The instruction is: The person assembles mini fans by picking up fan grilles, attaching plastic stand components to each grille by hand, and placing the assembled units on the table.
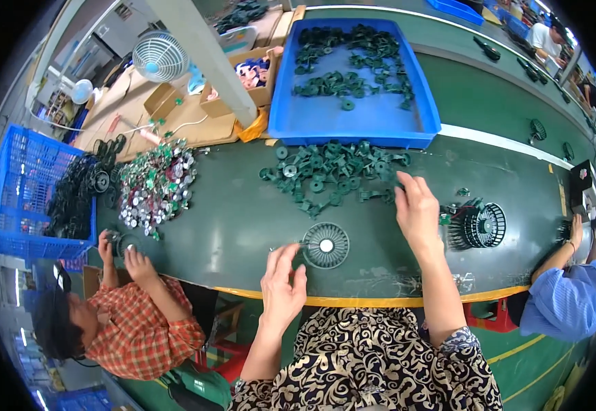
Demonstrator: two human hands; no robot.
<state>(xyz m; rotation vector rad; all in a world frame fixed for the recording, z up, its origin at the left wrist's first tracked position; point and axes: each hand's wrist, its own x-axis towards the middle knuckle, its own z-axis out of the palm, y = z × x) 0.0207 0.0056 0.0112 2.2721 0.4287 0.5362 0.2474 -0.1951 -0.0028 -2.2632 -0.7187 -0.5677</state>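
Unclear contact between right hand (417, 209) and loose dark-green parts (342, 166)

This looks like an assembly workshop in a factory. Along one long, dark green tabletop (229, 205) several people are placed side by side, among them a person in a red checked shirt (144, 335) and a person in a blue shirt (572, 305). Parts of the same kind lie in quantity: a heap of small dark green plastic parts (339, 168) and a heap of small silver discs with coloured bits (157, 181). A big blue rectangular plastic tray (352, 139) and a blue lattice-walled plastic crate (17, 185) hold more pieces. Behind runs a long green strip, perhaps a conveyor (489, 89), carrying scattered dark pieces (487, 49). Yellow lines mark the green floor (510, 371).
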